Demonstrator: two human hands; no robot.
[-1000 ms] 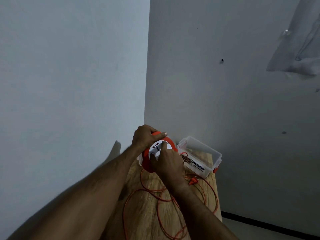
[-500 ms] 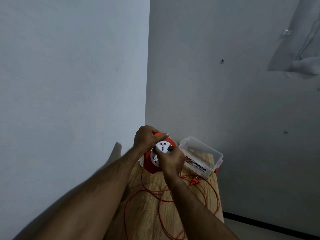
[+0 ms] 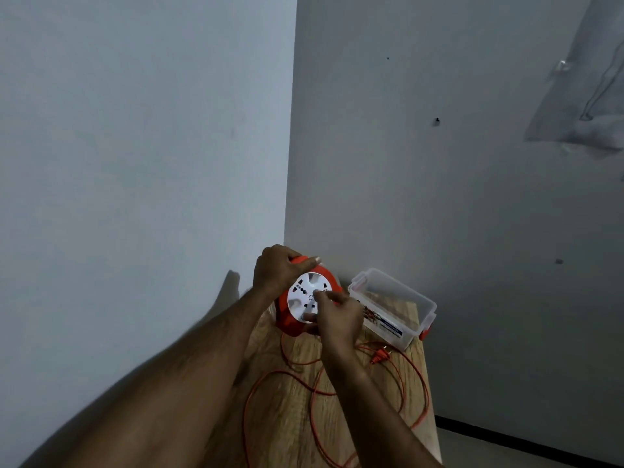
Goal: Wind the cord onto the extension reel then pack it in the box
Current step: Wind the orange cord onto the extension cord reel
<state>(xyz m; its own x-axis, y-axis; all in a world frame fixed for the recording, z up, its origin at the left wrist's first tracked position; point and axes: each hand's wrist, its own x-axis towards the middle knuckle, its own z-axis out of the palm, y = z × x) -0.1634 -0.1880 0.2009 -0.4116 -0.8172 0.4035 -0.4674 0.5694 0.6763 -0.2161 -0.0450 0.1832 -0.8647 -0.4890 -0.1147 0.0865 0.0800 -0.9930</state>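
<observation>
Extension reel point(image 3: 304, 300) | left of box point(image 3: 393, 307) | left hand point(image 3: 275, 270) clasps rim | right hand point(image 3: 337, 314) pinches white face | cord point(image 3: 418, 380) limp, likely snags

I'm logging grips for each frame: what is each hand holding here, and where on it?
The left hand grips the reel by its orange top handle. The right hand has its fingers on the white socket face; whether they pinch a knob there cannot be told.

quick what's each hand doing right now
Left hand: closed around the top rim of the reel, holding it.
Right hand: fingers pressed on the reel's white face; whether it grips anything cannot be told.
</observation>
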